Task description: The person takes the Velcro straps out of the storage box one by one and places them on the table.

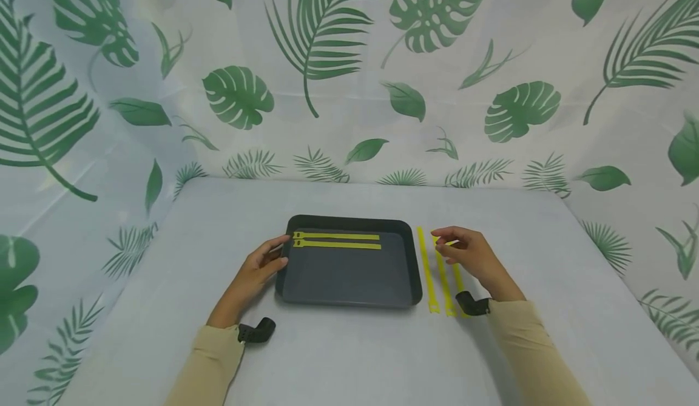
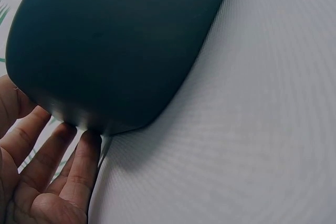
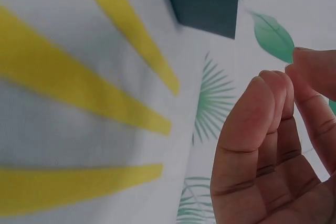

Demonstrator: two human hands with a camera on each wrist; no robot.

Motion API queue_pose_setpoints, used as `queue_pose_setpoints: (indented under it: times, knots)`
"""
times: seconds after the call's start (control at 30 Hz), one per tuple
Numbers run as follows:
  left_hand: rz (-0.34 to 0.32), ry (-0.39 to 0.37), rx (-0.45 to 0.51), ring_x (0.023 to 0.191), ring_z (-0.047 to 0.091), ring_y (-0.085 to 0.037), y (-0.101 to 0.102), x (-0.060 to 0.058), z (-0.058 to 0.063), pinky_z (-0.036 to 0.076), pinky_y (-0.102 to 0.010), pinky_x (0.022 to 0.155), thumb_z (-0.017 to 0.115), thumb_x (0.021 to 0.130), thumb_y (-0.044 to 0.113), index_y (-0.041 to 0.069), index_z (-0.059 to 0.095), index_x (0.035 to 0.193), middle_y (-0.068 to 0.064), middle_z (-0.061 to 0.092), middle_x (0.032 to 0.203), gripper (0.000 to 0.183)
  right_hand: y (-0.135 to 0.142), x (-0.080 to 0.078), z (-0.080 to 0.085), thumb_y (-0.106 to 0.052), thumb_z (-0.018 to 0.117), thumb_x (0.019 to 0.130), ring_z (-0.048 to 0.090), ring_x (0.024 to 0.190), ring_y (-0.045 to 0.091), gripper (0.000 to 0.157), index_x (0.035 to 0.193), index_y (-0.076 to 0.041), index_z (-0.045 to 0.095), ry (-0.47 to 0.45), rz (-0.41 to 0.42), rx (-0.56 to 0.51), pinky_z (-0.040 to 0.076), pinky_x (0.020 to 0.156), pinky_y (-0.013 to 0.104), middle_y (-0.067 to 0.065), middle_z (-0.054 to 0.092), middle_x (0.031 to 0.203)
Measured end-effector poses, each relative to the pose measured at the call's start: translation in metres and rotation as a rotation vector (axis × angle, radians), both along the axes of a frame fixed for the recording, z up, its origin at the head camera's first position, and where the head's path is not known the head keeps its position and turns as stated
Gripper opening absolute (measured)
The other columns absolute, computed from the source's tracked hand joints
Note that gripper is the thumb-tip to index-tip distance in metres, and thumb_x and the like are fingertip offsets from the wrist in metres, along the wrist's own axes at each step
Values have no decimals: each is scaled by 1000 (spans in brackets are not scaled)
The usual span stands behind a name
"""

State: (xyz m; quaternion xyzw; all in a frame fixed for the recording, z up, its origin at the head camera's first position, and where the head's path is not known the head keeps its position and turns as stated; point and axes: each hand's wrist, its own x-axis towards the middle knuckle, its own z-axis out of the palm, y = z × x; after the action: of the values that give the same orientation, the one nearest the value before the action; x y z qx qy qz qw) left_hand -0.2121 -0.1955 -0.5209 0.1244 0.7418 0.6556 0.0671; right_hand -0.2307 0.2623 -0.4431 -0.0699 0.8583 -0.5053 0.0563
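A dark grey rectangular tray (image 1: 349,278) sits on the table. Two yellow cable straps (image 1: 338,236) with slotted heads lie across the upper part inside it. The left hand (image 1: 256,272) is at the tray's left side, its extended fingertips (image 2: 86,142) touching the outer wall. To the right of the tray, three more yellow straps (image 1: 428,278) lie side by side, heads toward the near edge. Above their far ends hovers the right hand (image 1: 472,254), fingers loosely bent, thumb near the index finger. Nothing shows between those fingers in the right wrist view.
A white cloth (image 1: 349,351) covers the table. Behind and at both sides hang white sheets with green leaf prints (image 1: 317,42). A small black wrist device (image 1: 256,331) is worn on the left wrist, and another black device (image 1: 472,304) on the right.
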Motion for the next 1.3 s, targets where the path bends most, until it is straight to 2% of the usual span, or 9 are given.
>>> queue_pose_setpoints:
  times: [0.17,0.37,0.63,0.87,1.07,1.3]
  knots:
    - [4,-9,7,154,38,-50,0,0,0,46,-19,108,60,110,5,-8,42,160,-30,36,169,55,-8,-3,1,1,71,102,72,90,17,38,137,15,63,16,30,-40,61,74,27,18,69,111]
    - [18,-26,-14,154,39,-49,0,0,1,47,-22,109,61,110,5,-6,43,161,-29,38,168,55,-19,-6,5,-1,70,103,73,95,21,38,138,14,63,19,60,-36,62,76,29,19,68,112]
    - [24,-33,-29,154,39,-49,0,-1,1,48,-31,114,61,110,6,-6,42,161,-29,38,168,55,-34,-11,12,-3,70,104,72,99,29,37,138,12,64,26,93,-38,62,78,30,22,69,117]
    - [19,-37,-29,154,39,-49,0,-3,-1,48,-39,117,61,110,8,-5,43,161,-28,38,168,55,-45,-16,13,-2,67,105,72,102,36,36,137,14,63,33,141,-37,62,79,31,33,67,122]
    - [15,-31,-17,154,39,-49,-1,-3,-3,47,-38,117,61,110,8,-5,43,161,-28,39,168,55,-56,-22,13,-3,68,105,70,108,46,37,138,13,63,12,162,-13,61,79,30,29,69,123]
    - [8,-34,0,154,40,-48,-2,-3,-2,48,-32,113,60,110,6,-4,42,162,-29,40,167,55,-70,-26,15,-4,67,106,70,107,44,37,139,12,63,-4,207,-6,61,82,35,31,67,124]
